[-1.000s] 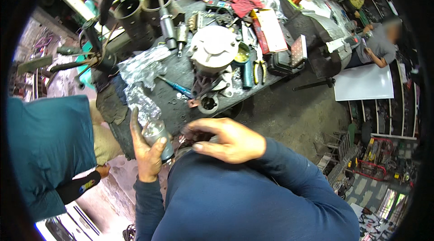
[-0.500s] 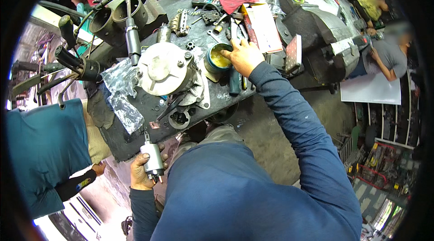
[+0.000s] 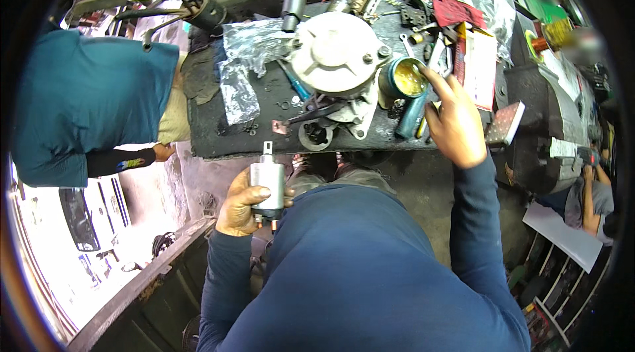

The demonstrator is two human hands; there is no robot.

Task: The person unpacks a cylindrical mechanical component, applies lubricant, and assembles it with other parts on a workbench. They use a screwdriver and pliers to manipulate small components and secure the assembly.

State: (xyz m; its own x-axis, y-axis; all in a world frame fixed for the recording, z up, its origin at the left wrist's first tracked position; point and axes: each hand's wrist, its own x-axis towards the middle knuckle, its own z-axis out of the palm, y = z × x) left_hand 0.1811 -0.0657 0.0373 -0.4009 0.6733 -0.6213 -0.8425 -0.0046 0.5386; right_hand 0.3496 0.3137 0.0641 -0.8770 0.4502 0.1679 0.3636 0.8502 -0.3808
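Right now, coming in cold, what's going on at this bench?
The person's left hand holds a silvery metal cylinder on the near side of the bench. The right hand is at the rim of an open tin of yellow paste. A pale metal housing sits left of the tin; another person in teal is further left.

The silver cylindrical part (image 3: 267, 187) at near left is metal, with a smooth, satin side wall; its terminals (image 3: 274, 225) are copper-coloured metal. The large pale-grey round housing (image 3: 337, 54) is metal with a matt face; its bolts (image 3: 383, 52) are darker metal. To its right, the round blue-green container (image 3: 391, 81) holds yellow grease (image 3: 408, 79) with a wet, glossy surface. The clear bag (image 3: 239, 91) at left is thin plastic, crinkled and shiny. The black bench top (image 3: 228, 144) is matt and soiled. Far right, the red cloth (image 3: 460, 9) is matt and creased; the red-and-white rectangular box (image 3: 479, 68) appears to be smooth cardboard.
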